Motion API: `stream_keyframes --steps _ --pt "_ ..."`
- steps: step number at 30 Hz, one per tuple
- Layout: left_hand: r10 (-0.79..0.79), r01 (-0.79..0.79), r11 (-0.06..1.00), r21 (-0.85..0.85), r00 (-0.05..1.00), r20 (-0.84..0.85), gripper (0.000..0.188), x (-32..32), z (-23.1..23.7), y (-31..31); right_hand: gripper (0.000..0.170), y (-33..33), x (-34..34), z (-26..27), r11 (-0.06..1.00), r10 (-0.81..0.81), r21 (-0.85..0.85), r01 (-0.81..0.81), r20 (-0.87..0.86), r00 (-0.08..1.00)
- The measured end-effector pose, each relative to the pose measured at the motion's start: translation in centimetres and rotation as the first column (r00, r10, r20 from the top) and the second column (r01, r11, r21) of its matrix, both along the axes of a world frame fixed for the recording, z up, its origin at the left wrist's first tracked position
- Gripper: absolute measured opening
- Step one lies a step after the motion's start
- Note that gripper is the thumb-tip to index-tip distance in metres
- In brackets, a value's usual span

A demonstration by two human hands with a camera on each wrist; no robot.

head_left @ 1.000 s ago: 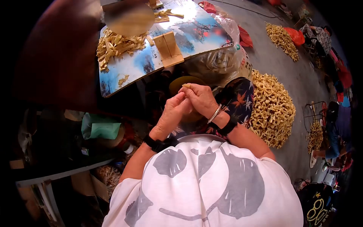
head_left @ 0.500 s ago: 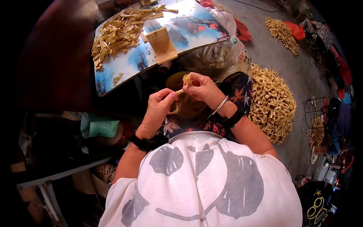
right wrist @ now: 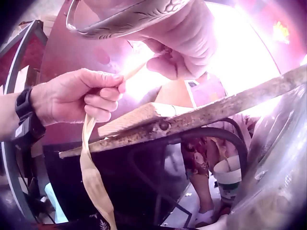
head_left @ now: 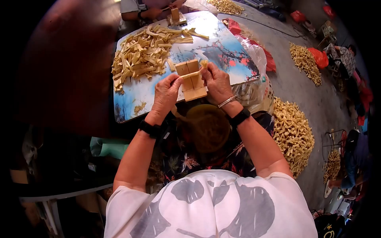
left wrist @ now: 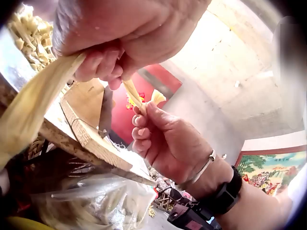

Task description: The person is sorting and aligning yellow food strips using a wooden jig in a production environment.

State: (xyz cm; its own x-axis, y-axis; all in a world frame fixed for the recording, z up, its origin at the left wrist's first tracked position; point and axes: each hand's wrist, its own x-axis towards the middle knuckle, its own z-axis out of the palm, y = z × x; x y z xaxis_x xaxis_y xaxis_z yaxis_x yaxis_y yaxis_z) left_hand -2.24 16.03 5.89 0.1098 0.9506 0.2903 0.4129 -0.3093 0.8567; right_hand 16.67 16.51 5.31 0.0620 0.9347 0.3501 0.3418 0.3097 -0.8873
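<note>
A pale-yellow flat strip (head_left: 191, 75) is held taut between the two hands, over a wooden stand (head_left: 195, 94) made of two joined boards. My left hand (head_left: 165, 94) pinches the strip between thumb and curled fingers, and its long tail (right wrist: 96, 179) hangs twisted below that hand in the right wrist view. My right hand (head_left: 218, 84) pinches the other end, where a short frayed tuft (left wrist: 158, 97) sticks up past the thumb. Both hands are at the near edge of the table (head_left: 234, 75), one on each side of the stand.
Loose strips (head_left: 143, 51) are heaped on the table's left. A round bowl (head_left: 208, 129) sits low in the lap. Knotted pieces (head_left: 295, 135) form a large floor pile at right, near a plastic bag (head_left: 254, 93). Another person's hands (head_left: 152, 14) are across the table.
Both hands have moved forward from above the lap to the wooden stand. They were close together, then spread apart with the strip stretched between them. The head view has shifted, showing more of the table.
</note>
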Motion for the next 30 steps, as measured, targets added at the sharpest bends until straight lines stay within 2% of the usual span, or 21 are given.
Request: stream_keyframes --steps 3,6,7,10,11,14,15,18,19,22,23,24,26,27,29,30 --pt "0.029 -0.028 0.999 -0.025 0.999 0.027 0.018 0.0 -1.5 2.6 0.014 2.1 -0.6 -1.3 0.989 -0.11 0.107 0.098 0.118 0.987" --pt "0.072 -0.072 0.996 -0.043 0.997 0.0 0.019 0.2 -2.3 3.0 0.016 2.9 -0.7 -2.7 0.988 -0.131 0.12 0.093 0.365 0.922" --pt "0.09 -0.091 0.995 -0.045 0.996 -0.018 0.02 0.5 -2.3 2.8 0.015 2.9 -0.7 -2.5 0.994 -0.112 0.054 0.099 0.382 0.917" --pt "0.191 -0.191 0.981 -0.032 0.981 0.012 0.021 0.4 -2.9 3.3 0.014 2.6 -0.3 -2.9 0.983 -0.18 0.107 0.147 0.471 0.864" --pt "0.223 -0.223 0.974 -0.043 0.975 0.007 0.023 0.0 -2.9 3.2 0.015 2.4 0.2 -2.8 0.988 -0.152 0.046 0.148 0.475 0.867" --pt "0.133 -0.047 0.952 -0.302 0.953 0.272 0.025 -2.0 -3.9 3.1 0.017 1.9 1.8 -2.8 0.999 -0.055 0.025 0.049 0.429 0.902" --pt "0.109 0.166 0.886 -0.434 0.833 0.542 0.026 -2.2 -2.5 1.5 0.019 0.5 2.2 -2.0 0.999 -0.024 0.043 0.008 0.383 0.924" --pt "0.103 0.339 0.851 -0.401 0.641 0.761 0.029 -0.8 -1.0 -2.7 0.02 -4.3 3.7 -0.4 0.995 0.095 -0.072 -0.076 0.323 0.941" --pt "0.03 0.418 0.842 -0.34 0.595 0.803 0.026 -0.7 -1.3 -4.1 0.027 -5.5 4.1 -1.1 0.988 0.135 -0.111 -0.109 0.259 0.957" --pt "0.066 0.274 0.885 -0.376 0.725 0.685 0.018 2.2 -2.2 -8.4 0.035 -10.0 3.0 -1.2 0.976 0.096 -0.211 -0.047 0.227 0.969" --pt "-0.024 0.283 0.895 -0.346 0.804 0.594 0.018 2.8 -2.3 -9.6 0.04 -11.0 2.3 -0.9 0.968 0.119 -0.242 -0.068 0.203 0.972" --pt "-0.06 0.293 0.905 -0.308 0.805 0.59 0.018 3.8 -2.6 -10.9 0.034 -11.7 1.4 -1.7 0.993 0.11 -0.073 -0.098 0.177 0.978" --pt "-0.06 0.233 0.934 -0.272 0.851 0.522 0.016 4.6 -4.4 -12.3 0.024 -12.6 0.3 -3.7 0.989 0.042 0.135 -0.062 0.149 0.988" --pt "0.012 0.151 0.933 -0.326 0.894 0.447 0.019 4.5 -4.8 -13.0 0.013 -13.3 -0.3 -3.5 0.986 -0.017 0.169 0.006 0.065 0.998" --pt "0.151 -0.027 0.914 -0.404 0.949 0.278 0.024 4.0 -5.1 -14.2 0.011 -14.4 -0.1 -3.5 0.994 -0.015 0.111 0.008 0.061 0.998" --pt "0.194 0.122 0.784 -0.608 0.883 0.427 0.025 3.4 -5.2 -14.5 0.01 -15.0 0.1 -3.5 0.997 -0.012 0.083 0.007 0.058 0.998"
